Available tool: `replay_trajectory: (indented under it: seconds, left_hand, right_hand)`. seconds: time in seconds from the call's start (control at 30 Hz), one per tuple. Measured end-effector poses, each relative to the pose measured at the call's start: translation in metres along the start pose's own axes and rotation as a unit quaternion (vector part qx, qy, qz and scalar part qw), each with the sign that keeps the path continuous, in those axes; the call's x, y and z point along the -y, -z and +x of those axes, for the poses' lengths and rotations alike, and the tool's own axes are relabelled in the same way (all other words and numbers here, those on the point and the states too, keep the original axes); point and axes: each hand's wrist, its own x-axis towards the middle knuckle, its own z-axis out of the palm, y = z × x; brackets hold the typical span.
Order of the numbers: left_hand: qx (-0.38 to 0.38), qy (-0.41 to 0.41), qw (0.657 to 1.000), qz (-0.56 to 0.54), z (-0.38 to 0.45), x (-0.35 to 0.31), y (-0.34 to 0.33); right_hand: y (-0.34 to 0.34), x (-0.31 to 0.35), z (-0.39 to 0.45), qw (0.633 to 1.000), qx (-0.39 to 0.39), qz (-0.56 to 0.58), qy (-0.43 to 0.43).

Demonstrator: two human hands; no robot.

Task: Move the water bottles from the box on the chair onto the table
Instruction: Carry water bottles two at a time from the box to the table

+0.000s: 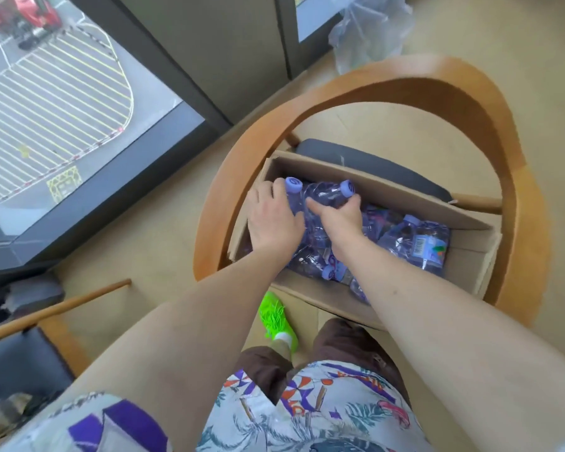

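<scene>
From the head view, both hands are down in the cardboard box (463, 223) on the wooden chair (490, 102). The left hand (273, 220) curls round the bottle with the purple cap (293, 185) at the box's far left corner; the right hand (343, 216) grips the neighbouring bottle (348, 189) just beside it. Neither looks lifted clear of the box. More purple-tinted water bottles (418, 246) lie toward the box's right end. No bench shows, so nothing delivered can be seen; by my reckoning much carrying remains.
</scene>
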Motion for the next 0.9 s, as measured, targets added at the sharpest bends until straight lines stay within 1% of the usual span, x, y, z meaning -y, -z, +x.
replay_trajectory:
  seconds: [0.07,0.13,0.2,0.27,0.33,0.47,0.63,0.8,0.9]
  left_hand:
    - [0.030,-0.021,0.998,-0.052,-0.006,0.002,-0.004]
    - [0.082,-0.003,0.989,-0.120,-0.010,0.004,-0.010]
    - [0.115,0.013,0.983,-0.142,-0.007,0.009,-0.014]
    - [0.128,0.026,0.979,-0.158,-0.001,0.016,-0.013]
    - [0.131,0.037,0.975,-0.173,0.004,0.020,-0.010]
    - [0.142,0.025,0.971,-0.189,-0.001,0.022,-0.001]
    - [0.138,0.004,0.963,-0.231,-0.013,0.026,0.024]
    - [0.111,-0.052,0.958,-0.259,-0.019,0.031,0.081]
    - [0.072,-0.063,0.952,-0.291,-0.026,0.033,0.120]
  right_hand:
    - [-0.005,-0.001,0.005,0.999,-0.025,0.034,-0.007]
    - [-0.008,0.003,0.010,0.997,-0.027,0.068,-0.017]
    - [-0.009,0.007,0.014,0.996,-0.015,0.087,-0.032]
    - [-0.009,0.008,0.013,0.995,-0.028,0.091,-0.036]
    - [-0.012,0.008,0.007,0.993,-0.056,0.097,-0.019]
    - [-0.016,0.003,-0.010,0.991,-0.094,0.089,0.031]
    - [-0.008,0.012,-0.045,0.985,-0.130,0.005,0.116]
    - [0.007,0.032,-0.098,0.955,-0.180,-0.086,0.218]
    - [0.011,0.038,-0.140,0.930,-0.200,-0.083,0.295]
